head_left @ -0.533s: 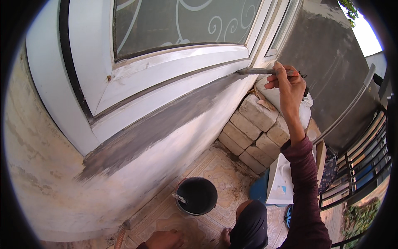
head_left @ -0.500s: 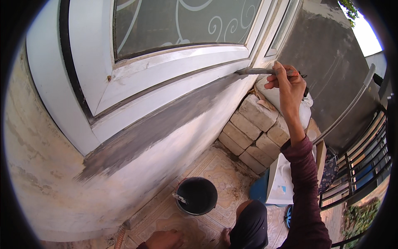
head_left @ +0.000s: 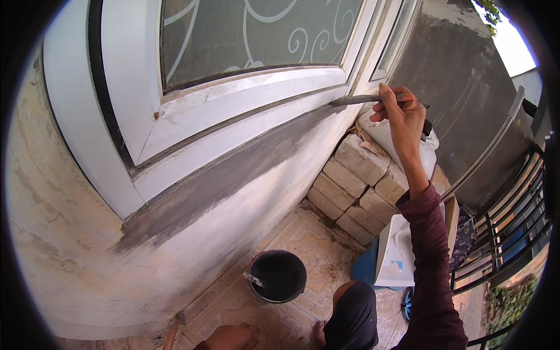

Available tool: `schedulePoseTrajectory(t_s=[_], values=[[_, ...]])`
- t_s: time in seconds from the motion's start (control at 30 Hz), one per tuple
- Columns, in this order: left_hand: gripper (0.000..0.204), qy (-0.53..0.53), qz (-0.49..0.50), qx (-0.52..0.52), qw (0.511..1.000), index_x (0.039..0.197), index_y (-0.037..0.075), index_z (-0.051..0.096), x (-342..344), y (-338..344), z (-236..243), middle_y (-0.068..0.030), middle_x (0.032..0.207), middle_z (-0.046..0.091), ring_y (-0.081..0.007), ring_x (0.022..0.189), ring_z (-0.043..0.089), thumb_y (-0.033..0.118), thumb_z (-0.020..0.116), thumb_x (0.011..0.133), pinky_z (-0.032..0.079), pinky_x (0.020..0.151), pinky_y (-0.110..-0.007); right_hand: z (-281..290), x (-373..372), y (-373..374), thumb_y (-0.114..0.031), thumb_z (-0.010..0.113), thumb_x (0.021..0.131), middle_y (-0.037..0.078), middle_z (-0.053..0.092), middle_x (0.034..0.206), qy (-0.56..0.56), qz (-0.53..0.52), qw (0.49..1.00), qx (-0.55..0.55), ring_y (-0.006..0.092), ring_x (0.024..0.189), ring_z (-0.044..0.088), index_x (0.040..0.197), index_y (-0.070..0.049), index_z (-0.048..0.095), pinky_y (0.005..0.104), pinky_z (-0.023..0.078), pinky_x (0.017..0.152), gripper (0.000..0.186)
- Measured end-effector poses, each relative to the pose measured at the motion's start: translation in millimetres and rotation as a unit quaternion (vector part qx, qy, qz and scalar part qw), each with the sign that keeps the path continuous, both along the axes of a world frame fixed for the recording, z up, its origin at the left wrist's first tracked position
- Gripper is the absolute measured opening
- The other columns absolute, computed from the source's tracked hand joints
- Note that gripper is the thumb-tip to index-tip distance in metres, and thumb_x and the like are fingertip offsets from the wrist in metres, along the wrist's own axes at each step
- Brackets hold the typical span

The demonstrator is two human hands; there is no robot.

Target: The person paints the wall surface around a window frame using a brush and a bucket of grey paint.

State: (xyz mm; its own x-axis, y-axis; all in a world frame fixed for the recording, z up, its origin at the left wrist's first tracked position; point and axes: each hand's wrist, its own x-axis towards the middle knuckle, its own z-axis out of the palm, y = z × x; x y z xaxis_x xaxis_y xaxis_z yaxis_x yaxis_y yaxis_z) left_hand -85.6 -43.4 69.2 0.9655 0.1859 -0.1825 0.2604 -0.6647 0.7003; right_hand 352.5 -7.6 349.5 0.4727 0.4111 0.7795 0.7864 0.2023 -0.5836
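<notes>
My right hand (head_left: pixel 403 114) pinches the handle of a thin paintbrush (head_left: pixel 364 99), which is smeared with grey. The brush tip touches the top of the wall, right under the white window frame (head_left: pixel 251 129). A dark grey painted band (head_left: pixel 233 181) runs along the wall (head_left: pixel 227 233) below that frame, with ragged streaks at its lower edge. Low in the view, my left hand (head_left: pixel 234 337) has its fingers curled, with nothing visible in them. Just beyond it on the floor stands a dark bucket (head_left: pixel 277 276) with a whitened handle grip at its left rim.
Stacked pale blocks (head_left: pixel 361 160) stand against the wall at the right, with a white sack (head_left: pixel 430 153) over them. Nearer are a blue bin (head_left: pixel 364 267) and a white panel (head_left: pixel 395 248). A black metal railing (head_left: pixel 501 233) lines the far right. Patterned tiles (head_left: pixel 315 251) cover the floor.
My right hand and the brush have shifted very slightly to the left along the frame's lower edge. The view has tilted a little; my left hand and the bucket stay in place.
</notes>
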Motion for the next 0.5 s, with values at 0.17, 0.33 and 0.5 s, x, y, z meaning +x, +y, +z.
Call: schedulePoseTrajectory(t_s=[0.17, 0.33, 0.5], values=[[0.031, 0.007, 0.009, 0.002, 1.000, 0.116, 0.004, 0.062, 1.0, 0.0, 1.7, -0.0197, 0.103, 0.069, -0.0387, 0.094, 0.067, 0.026, 0.065, 0.094, 0.054, 0.077, -0.046, 0.1, -20.9, -0.2, -0.023, 0.068, 0.097, 0.007, 0.068, 0.067, 0.013, 0.058, 0.998, 0.004, 0.0115, 0.054, 0.066, 0.091, 0.005, 0.069, 0.0234, 0.050, 0.051, 0.029], [0.031, 0.008, 0.010, -0.005, 1.000, 0.117, 0.004, 0.062, -0.6, 1.3, 1.9, -0.0204, 0.106, 0.069, -0.0390, 0.096, 0.067, 0.025, 0.064, 0.094, 0.055, 0.079, -0.046, 5.8, -23.2, 0.5, -0.025, 0.069, 0.096, 0.007, 0.067, 0.067, 0.020, 0.079, 0.997, -0.010, 0.0112, 0.054, 0.066, 0.089, 0.005, 0.069, 0.0233, 0.050, 0.051, 0.030], [0.031, 0.026, 0.004, -0.005, 1.000, 0.118, 0.003, 0.062, 1.0, 1.2, 2.2, -0.0207, 0.109, 0.069, -0.0392, 0.099, 0.067, 0.023, 0.063, 0.093, 0.055, 0.082, -0.045, 18.1, -5.2, 4.0, -0.026, 0.069, 0.096, 0.007, 0.067, 0.066, -0.039, -0.012, 0.998, -0.052, 0.0109, 0.054, 0.066, 0.088, 0.005, 0.068, 0.0227, 0.049, 0.051, 0.032]])
